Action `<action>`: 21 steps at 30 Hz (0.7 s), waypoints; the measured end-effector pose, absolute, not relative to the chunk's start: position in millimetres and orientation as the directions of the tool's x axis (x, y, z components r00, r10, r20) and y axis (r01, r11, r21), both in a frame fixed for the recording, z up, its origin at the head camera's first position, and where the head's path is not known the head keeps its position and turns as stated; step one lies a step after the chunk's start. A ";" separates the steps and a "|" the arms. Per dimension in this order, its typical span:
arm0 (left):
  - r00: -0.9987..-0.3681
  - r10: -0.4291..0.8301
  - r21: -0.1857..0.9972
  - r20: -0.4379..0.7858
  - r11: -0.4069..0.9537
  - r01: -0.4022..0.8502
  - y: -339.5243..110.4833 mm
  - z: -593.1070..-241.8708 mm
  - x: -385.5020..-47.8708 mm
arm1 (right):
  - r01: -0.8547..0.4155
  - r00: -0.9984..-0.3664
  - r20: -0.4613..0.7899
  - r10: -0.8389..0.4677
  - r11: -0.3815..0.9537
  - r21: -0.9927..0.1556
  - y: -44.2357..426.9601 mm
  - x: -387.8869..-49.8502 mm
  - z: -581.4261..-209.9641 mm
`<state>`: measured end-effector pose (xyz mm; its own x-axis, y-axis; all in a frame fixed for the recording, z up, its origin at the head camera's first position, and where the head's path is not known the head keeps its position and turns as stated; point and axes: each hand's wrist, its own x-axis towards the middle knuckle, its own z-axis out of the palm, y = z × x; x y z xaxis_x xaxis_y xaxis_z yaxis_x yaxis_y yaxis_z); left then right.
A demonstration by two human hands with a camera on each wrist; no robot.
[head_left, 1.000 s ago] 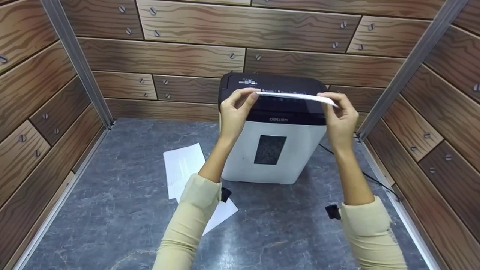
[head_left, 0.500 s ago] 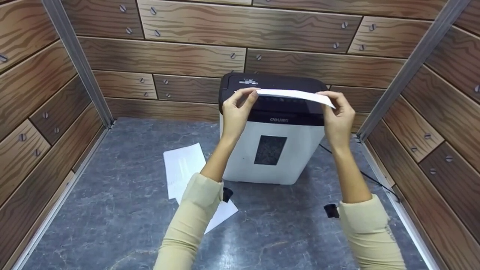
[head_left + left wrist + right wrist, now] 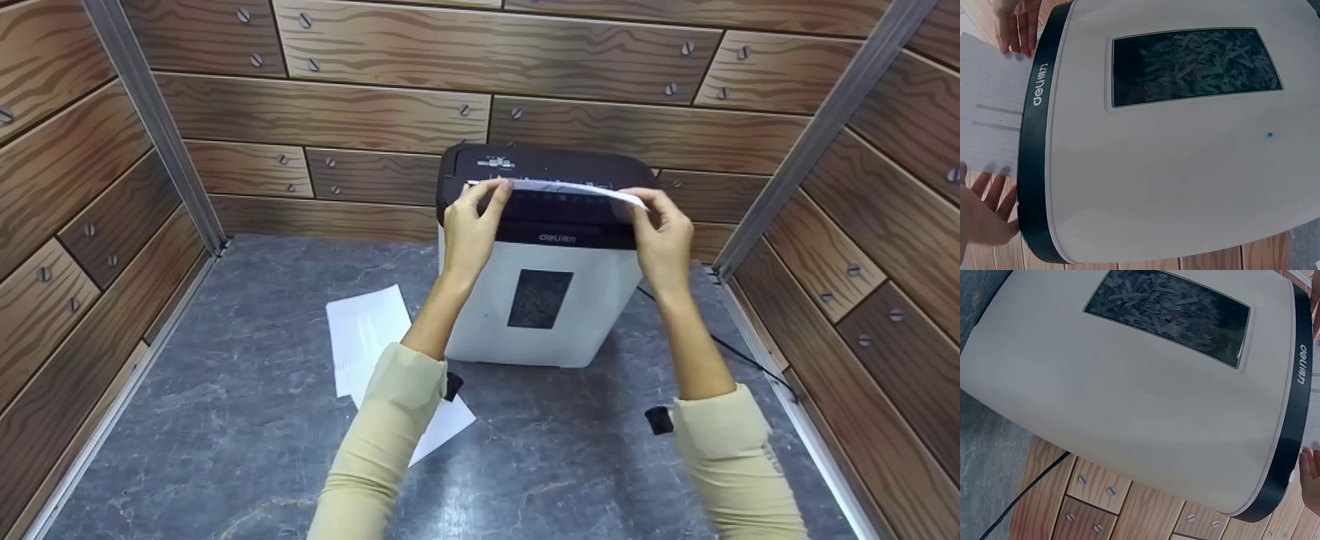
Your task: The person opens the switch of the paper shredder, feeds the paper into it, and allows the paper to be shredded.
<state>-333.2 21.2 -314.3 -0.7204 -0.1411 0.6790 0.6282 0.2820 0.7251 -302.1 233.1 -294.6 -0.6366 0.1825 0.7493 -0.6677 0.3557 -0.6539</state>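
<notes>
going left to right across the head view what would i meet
Left metal post → farther loose sheet → left hand's grip → dark window → right hand's grip → right metal post.

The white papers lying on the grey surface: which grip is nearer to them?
Left. In the head view, the left grip is up and to the right of the papers; the right grip is farther off, across the shredder.
</notes>
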 end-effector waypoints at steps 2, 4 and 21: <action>-0.714 -0.123 0.710 0.689 0.313 0.631 21.0 -315.6 -333.8 | -0.654 -0.643 0.744 0.182 0.375 -0.657 233.4 -302.5 -296.2; -0.713 -0.113 0.702 0.693 0.333 0.630 20.9 -316.4 -333.3 | -0.647 -0.645 0.742 0.182 0.387 -0.657 233.6 -302.6 -297.6; -0.699 -0.089 0.678 0.709 0.356 0.643 18.9 -318.6 -330.7 | -0.674 -0.626 0.755 0.194 0.354 -0.649 232.1 -300.1 -297.2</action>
<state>-330.7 18.9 -318.6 -0.6992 -0.0893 0.7094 0.6428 0.3557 0.6784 -300.1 232.1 -297.2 -0.6259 0.1939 0.7554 -0.6736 0.3536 -0.6490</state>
